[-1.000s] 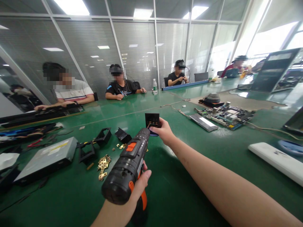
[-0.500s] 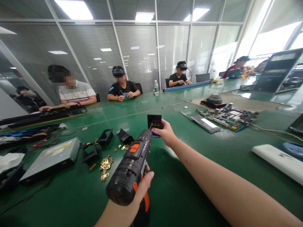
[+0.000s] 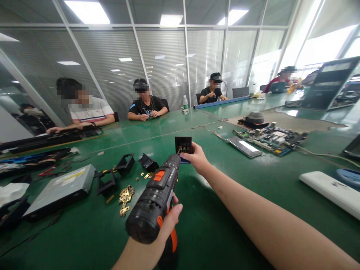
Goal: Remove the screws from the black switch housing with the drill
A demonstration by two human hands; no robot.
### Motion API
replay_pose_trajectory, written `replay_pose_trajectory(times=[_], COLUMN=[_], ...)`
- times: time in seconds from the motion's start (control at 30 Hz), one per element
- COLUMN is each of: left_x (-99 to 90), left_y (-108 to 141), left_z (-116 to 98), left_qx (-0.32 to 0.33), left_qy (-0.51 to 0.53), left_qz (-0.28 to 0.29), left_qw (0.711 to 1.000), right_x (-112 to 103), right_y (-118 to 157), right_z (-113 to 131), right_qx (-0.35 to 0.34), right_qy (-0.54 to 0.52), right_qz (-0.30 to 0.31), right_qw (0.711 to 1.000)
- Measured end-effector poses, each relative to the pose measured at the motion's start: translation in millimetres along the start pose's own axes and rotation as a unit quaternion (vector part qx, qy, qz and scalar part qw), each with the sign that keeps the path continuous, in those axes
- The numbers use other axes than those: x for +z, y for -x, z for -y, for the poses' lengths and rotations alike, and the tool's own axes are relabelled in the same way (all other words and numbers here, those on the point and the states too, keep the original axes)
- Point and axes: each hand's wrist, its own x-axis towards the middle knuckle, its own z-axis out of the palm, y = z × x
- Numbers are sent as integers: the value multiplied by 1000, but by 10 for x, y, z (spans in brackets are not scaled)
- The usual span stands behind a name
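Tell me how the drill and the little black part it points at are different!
The drill is long and big, but the black part is small and boxy. The drill has orange patches; the black part shows tiny golden bits. The left hand grips the drill, while the right hand holds the black part. Both are mostly black.

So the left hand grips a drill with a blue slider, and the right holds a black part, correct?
Not quite: the slider is orange, as the head view shows. The left hand grips the drill; the right hand, the black part.
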Motion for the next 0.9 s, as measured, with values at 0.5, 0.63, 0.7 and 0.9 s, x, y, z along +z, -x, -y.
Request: replay_pose_trajectory(times=[0.5, 0.63, 0.7, 0.9], left_x=[18, 44, 58, 53], left_y=[-11, -8, -18, -27], left_z=[13, -7, -3, 8], left_qx=[3, -10, -14, -16], left_qy=[17, 25, 29, 29], left_qz=[-12, -13, -15, -14], left_qw=[1000, 1000, 999, 999], right_x=[-20, -29, -30, -25], right_y=[-5, -8, -10, -6], right_z=[-21, -29, -32, -29], right_qx=[-2, -6, -8, -3], right_qy=[16, 18, 15, 9], right_qz=[2, 4, 5, 3], right_qw=[1000, 1000, 1000, 1000])
